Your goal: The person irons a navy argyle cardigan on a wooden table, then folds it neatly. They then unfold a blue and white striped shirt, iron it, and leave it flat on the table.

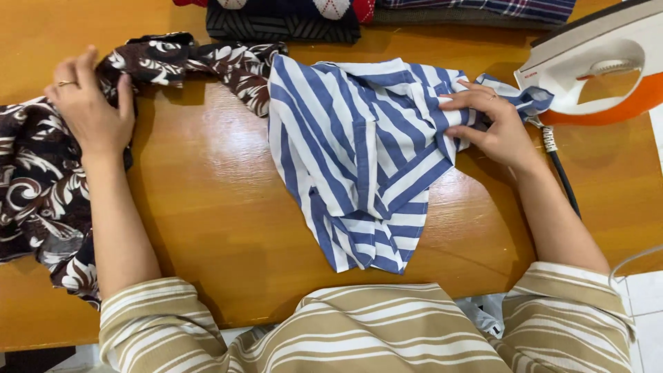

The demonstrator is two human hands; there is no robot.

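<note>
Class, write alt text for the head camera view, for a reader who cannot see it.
Seen from above, a person's right hand grips a crumpled blue-and-white striped shirt on a wooden table, while the left hand holds a brown floral cloth. A white-and-orange iron rests at the right, and folded clothes lie along the far edge.

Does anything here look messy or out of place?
The blue striped shirt lies crumpled, not flat, under the right hand. The brown patterned cloth spills over the table edge by the left hand.
</note>
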